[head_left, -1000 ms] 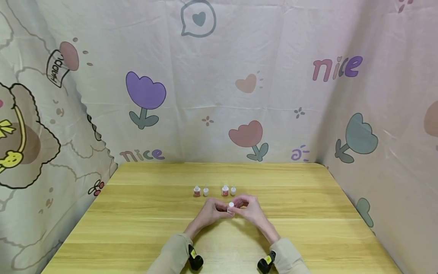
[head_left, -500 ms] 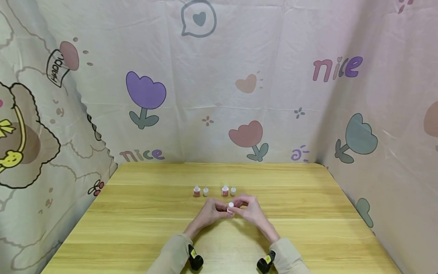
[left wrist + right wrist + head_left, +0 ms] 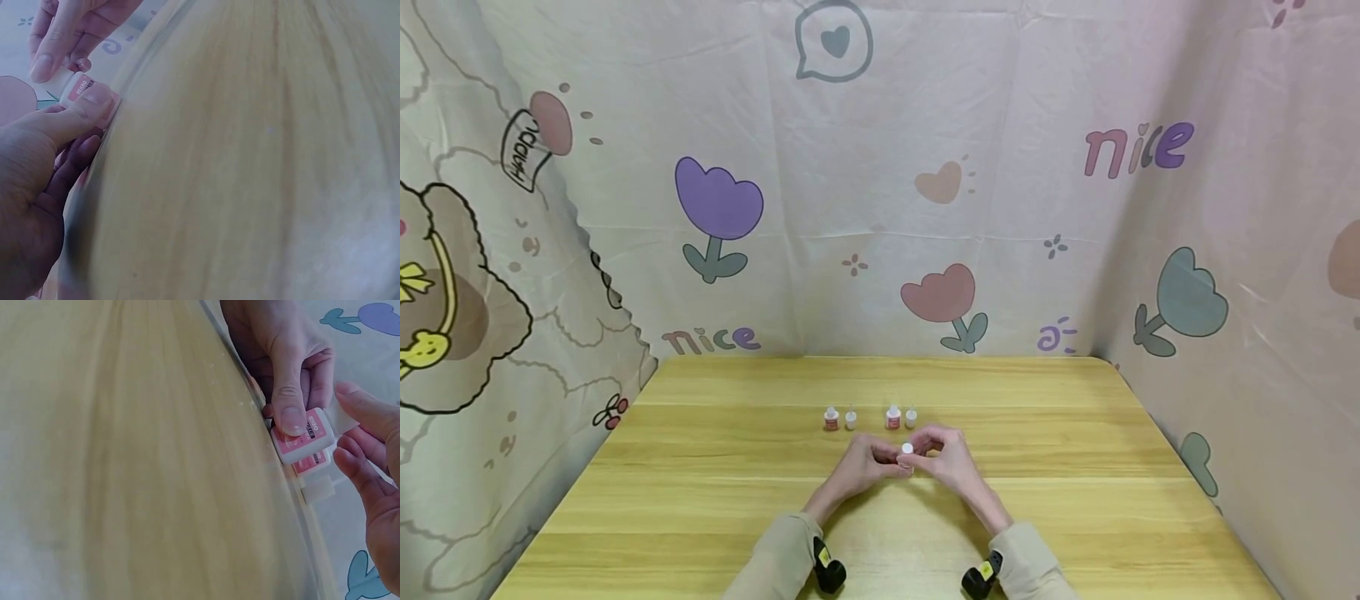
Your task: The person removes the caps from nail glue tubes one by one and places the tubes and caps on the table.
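Observation:
Before the person, close over the table, both hands meet at a small white glue bottle (image 3: 312,432) with a pink label. The left hand (image 3: 867,465) holds its body, thumb across the label. The right hand (image 3: 953,461) pinches the white cap (image 3: 340,419) between thumb and fingers. In the left wrist view, the labelled bottle (image 3: 80,87) lies under the left thumb. Just beyond the hands stand two similar bottles, one at left (image 3: 831,420) and another at right (image 3: 893,419). Beside each is a small white cap-like piece, at left (image 3: 851,421) and right (image 3: 912,419), with a thin stem pointing up.
The wooden table (image 3: 715,467) has its far edge against a printed cloth backdrop (image 3: 850,167). Cloth also hangs along the left and right sides. Black wrist cameras sit at the left cuff (image 3: 829,571) and right cuff (image 3: 981,577).
Both hands keep nearly the same pose around the bottle and its cap. The standing bottles and white pieces have not moved.

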Demonstrator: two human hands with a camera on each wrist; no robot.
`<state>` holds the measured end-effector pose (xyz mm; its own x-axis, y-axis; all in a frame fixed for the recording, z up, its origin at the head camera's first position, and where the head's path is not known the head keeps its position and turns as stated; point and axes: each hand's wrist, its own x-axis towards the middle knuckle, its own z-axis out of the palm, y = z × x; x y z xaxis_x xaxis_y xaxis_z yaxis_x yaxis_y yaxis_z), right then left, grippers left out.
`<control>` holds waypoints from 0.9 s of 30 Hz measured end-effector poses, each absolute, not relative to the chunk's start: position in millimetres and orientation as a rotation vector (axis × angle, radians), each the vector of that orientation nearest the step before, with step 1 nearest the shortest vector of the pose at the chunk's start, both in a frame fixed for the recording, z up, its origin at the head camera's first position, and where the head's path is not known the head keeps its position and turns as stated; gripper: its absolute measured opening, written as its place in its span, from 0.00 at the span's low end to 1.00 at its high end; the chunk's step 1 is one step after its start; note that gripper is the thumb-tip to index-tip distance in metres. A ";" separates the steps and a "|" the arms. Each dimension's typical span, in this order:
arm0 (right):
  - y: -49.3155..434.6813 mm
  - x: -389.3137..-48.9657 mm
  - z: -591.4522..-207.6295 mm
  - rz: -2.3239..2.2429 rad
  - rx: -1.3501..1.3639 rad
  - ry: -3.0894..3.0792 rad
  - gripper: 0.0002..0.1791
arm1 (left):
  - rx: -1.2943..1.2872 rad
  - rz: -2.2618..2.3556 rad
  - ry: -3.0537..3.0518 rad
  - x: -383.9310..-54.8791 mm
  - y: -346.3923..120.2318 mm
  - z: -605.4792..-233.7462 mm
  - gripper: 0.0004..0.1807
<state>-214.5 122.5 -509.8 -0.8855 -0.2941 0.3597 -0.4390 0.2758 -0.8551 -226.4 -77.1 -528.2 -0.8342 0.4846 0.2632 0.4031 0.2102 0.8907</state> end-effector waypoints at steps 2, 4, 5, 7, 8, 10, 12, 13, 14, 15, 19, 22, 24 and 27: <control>121.9 -214.4 -509.8 1.677 0.688 -2.396 0.09 | 0.892 1.719 2.382 -227.0 -77.1 -529.4 0.10; 121.9 -214.3 -510.2 1.679 0.696 -2.381 0.08 | 0.906 1.720 2.378 -227.6 -77.5 -530.5 0.10; 122.1 -214.2 -510.5 1.683 0.702 -2.373 0.08 | 0.907 1.716 2.382 -228.0 -77.5 -530.7 0.10; 122.3 -214.2 -510.8 1.686 0.709 -2.363 0.08 | 0.907 1.712 2.382 -228.3 -77.7 -531.0 0.10; 122.4 -214.2 -511.1 1.682 0.724 -2.354 0.08 | 0.902 1.708 2.381 -228.4 -77.7 -531.0 0.10; 122.2 -214.2 -511.2 1.669 0.743 -2.344 0.08 | 0.886 1.699 2.380 -228.4 -77.7 -530.5 0.09; 121.9 -214.3 -511.3 1.652 0.755 -2.346 0.07 | 0.862 1.692 2.376 -228.6 -77.6 -530.3 0.08; 121.9 -214.7 -511.8 1.642 0.768 -2.340 0.07 | 0.849 1.689 2.373 -228.7 -77.5 -530.0 0.08; 121.9 -214.7 -512.0 1.628 0.780 -2.339 0.06 | 0.841 1.687 2.372 -228.8 -77.6 -529.8 0.08; 122.1 -214.8 -512.0 1.618 0.788 -2.340 0.06 | 0.830 1.684 2.373 -228.8 -77.6 -529.4 0.08; 122.7 -215.1 -512.4 1.614 0.820 -2.338 0.06 | 0.818 1.676 2.377 -228.7 -77.6 -528.7 0.08; 123.0 -214.9 -511.2 1.649 0.784 -2.372 0.07 | 0.822 1.670 2.387 -228.1 -77.9 -528.1 0.08; 123.1 -214.8 -510.0 1.664 0.750 -2.395 0.07 | 0.824 1.672 2.390 -227.4 -78.2 -527.5 0.08; 123.2 -214.9 -509.1 1.664 0.722 -2.413 0.07 | 0.815 1.681 2.395 -226.8 -78.5 -526.8 0.09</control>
